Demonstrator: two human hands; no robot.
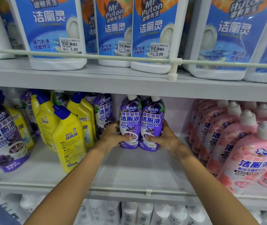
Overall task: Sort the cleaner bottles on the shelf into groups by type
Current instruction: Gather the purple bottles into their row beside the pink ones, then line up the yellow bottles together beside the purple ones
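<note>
Two purple grape toilet-cleaner bottles stand side by side, upright, deep in the middle of the shelf (129,172). My left hand (113,135) grips the left purple bottle (129,120) near its base. My right hand (166,137) grips the right purple bottle (152,122) the same way. To the left stand several yellow bottles with blue caps (69,135), mixed with more purple bottles (4,137). A further purple bottle (104,114) stands behind the yellow ones. Pink bottles with white caps (251,153) fill the right side.
The shelf above holds large white and blue toilet-cleaner jugs (152,30) behind a guard rail (97,56). A low rail (129,190) runs along the front edge of the middle shelf. White bottles (145,213) fill the shelf below.
</note>
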